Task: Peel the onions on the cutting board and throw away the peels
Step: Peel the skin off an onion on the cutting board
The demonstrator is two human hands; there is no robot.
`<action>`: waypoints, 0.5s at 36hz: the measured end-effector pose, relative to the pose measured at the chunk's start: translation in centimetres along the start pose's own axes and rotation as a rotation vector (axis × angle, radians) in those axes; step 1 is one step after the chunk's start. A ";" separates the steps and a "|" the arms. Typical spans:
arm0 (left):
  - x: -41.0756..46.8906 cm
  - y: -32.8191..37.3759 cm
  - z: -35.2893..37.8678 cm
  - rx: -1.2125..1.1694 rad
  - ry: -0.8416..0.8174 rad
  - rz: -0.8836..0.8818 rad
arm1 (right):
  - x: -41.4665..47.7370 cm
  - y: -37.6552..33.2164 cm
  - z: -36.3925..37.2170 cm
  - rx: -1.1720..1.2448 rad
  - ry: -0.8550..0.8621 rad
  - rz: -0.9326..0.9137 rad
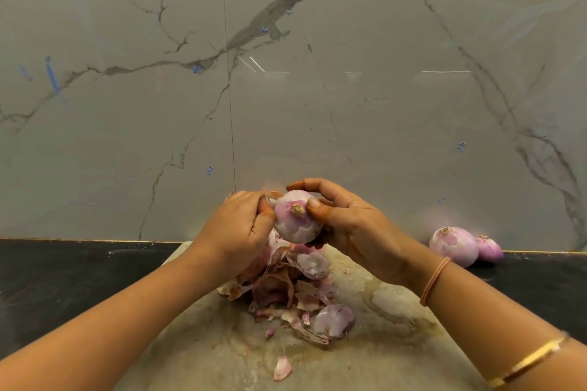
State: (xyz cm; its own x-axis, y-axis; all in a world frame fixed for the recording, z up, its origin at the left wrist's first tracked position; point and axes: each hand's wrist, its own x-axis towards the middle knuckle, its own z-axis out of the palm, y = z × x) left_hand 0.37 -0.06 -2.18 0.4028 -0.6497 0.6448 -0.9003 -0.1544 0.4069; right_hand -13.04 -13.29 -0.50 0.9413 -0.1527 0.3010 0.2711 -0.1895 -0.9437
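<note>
Right grip (346,222) cradles the onion (297,219) over the board (381,343) while left grip (236,225) pinches its skin, likely so strips drop onto the peels (286,289) beneath.

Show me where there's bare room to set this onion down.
Free: the right side of the beige stone cutting board, between the pile of pink papery peels and the right forearm; the black countertop left of the board, up to the marble wall. Crowded: the board's middle under the peels, and the right counter strip holding two peeled purple onions.
</note>
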 end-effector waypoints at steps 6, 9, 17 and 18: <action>0.2 0.3 0.0 -0.145 0.123 -0.133 | 0.1 0.1 -0.4 0.188 -0.069 0.022; 0.1 0.4 -0.1 -0.087 0.115 -0.124 | 0.1 0.1 -0.6 0.183 -0.082 0.026; 0.6 -0.8 -0.7 0.163 0.166 -0.142 | -0.1 -0.4 -1.3 0.241 -0.079 -0.005; 0.6 -0.9 -0.7 0.175 0.171 -0.121 | -0.1 -0.4 -1.4 0.246 -0.066 -0.005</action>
State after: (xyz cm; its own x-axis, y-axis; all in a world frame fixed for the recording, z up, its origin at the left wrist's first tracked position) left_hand 1.52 0.26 -1.70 0.5177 -0.4860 0.7042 -0.8528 -0.3594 0.3789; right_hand -13.52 -14.56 0.07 0.9486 -0.0871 0.3042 0.3093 0.0524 -0.9495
